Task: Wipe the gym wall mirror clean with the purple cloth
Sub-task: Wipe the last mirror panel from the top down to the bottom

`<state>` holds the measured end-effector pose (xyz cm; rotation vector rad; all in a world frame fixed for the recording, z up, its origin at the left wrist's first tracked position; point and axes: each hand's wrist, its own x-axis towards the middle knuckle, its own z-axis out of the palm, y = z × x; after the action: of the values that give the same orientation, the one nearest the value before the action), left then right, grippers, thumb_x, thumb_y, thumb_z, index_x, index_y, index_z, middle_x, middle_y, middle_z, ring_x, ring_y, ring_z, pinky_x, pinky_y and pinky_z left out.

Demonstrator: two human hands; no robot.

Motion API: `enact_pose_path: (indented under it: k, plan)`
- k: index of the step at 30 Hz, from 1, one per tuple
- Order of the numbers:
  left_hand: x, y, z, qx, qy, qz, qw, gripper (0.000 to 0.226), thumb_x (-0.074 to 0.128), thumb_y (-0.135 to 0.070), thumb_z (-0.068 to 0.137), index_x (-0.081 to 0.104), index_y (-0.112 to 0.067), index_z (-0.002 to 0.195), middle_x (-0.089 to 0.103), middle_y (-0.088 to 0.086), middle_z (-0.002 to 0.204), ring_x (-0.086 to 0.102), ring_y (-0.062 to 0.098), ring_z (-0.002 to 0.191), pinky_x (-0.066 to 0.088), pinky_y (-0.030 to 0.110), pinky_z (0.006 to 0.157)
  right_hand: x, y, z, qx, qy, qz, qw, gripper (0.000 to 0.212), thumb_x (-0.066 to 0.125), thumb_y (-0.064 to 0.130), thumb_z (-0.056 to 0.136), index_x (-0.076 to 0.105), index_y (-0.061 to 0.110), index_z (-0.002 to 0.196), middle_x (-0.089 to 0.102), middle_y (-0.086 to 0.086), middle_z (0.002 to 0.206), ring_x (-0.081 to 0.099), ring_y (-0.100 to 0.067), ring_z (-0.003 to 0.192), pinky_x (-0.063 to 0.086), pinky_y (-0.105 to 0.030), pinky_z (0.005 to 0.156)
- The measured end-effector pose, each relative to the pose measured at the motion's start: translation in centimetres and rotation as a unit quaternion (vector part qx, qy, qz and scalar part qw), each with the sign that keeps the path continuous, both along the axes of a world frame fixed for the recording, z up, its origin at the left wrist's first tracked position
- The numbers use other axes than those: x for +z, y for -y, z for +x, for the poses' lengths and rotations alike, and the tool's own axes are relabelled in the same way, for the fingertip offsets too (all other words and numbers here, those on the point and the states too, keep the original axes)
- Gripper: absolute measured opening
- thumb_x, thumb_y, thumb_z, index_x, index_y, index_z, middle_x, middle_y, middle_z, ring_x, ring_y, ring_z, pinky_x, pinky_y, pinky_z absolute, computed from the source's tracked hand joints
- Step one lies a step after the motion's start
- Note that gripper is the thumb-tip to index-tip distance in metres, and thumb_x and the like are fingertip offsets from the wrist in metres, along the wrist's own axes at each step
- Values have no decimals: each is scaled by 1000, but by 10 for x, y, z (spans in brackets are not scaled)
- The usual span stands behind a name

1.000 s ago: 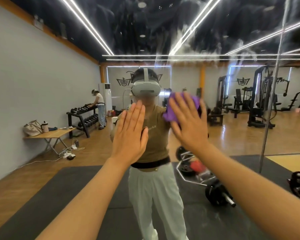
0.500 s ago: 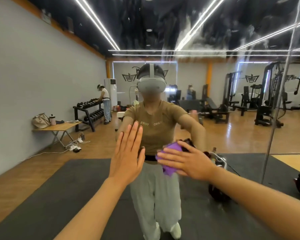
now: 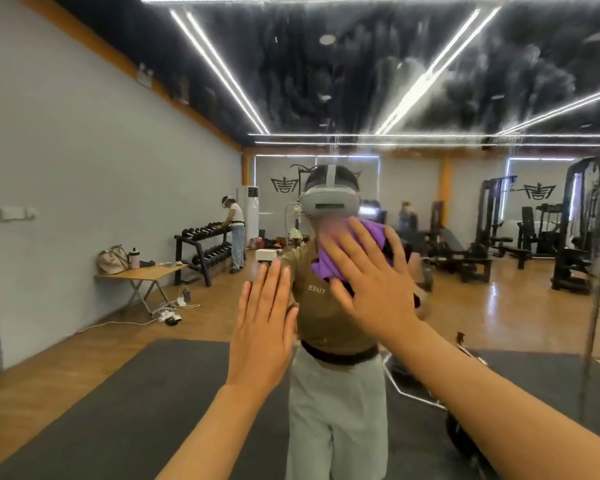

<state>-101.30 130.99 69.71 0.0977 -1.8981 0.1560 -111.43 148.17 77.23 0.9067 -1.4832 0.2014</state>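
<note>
Both hands are flat on the glass here. Right hand [image 3: 371, 282] has its fingers [image 3: 340, 258] spread wide and straight, pressing the purple cloth [image 3: 329, 265] against the gym wall mirror [image 3: 430, 81], about level with the reflected headset [image 3: 329, 202]. Cloth is bunched up under the palm, poking out on the upper left side. Left hand [image 3: 262, 327] sits just beside it, lower down, fingers [image 3: 272, 289] straight and close together, palm against the mirror, holding nothing. Streaky smears show on the upper part of the glass. Reflected further out: a dumbbell rack [image 3: 201, 247] with a person [image 3: 234, 233] at it, a folding table [image 3: 142, 275] with a bag [image 3: 111, 259], weight machines [image 3: 568, 237] on the right.
</note>
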Motion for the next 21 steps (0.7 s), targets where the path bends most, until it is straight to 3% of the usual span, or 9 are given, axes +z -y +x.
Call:
enact_pose_path:
  k: [4,8,13,15,18,21]
  plan:
    - [-25,0,3,-5,-18,17,1000,59,31,-28,106,19,-8,160,17,11,168,12,23,156,8,40,126,-91,-21,-3,-22,-34,119,992,63,47,41,98,33,27,158,23,3,167,18,-20,156,4,-50,126]
    - [-53,-2,5,-18,0,-4,1000,60,34,-29,104,23,-9,160,16,8,168,9,20,156,4,37,126,-159,-41,-13,-72,-107,273,953,73,50,50,95,25,29,161,19,6,169,14,-19,156,-1,-50,126]
    - [-78,9,4,-1,5,-24,1000,62,34,-34,104,18,-15,161,10,4,170,10,21,156,2,36,126,-123,-46,-20,-39,-154,335,929,63,39,50,99,32,32,158,26,9,166,19,-16,155,-2,-48,126]
    - [-81,15,-1,5,0,-36,999,64,33,-36,105,12,-18,163,6,2,170,8,20,156,1,36,126,-90,-43,-22,-24,-143,305,941,62,38,51,100,32,31,158,27,6,166,20,-17,155,2,-48,126]
    - [-84,23,-11,5,-20,-48,999,66,31,-39,105,5,-22,163,0,-2,171,5,18,156,3,39,125,-32,-35,-21,-19,-102,185,977,60,35,51,100,35,30,157,31,3,163,25,-19,153,8,-48,124]
    - [-87,25,-20,2,-54,-51,997,64,30,-40,105,9,-22,163,2,-2,171,5,18,156,8,42,124,3,-22,-12,-28,-44,79,996,63,31,53,97,35,31,156,32,4,163,27,-17,152,6,-43,123]
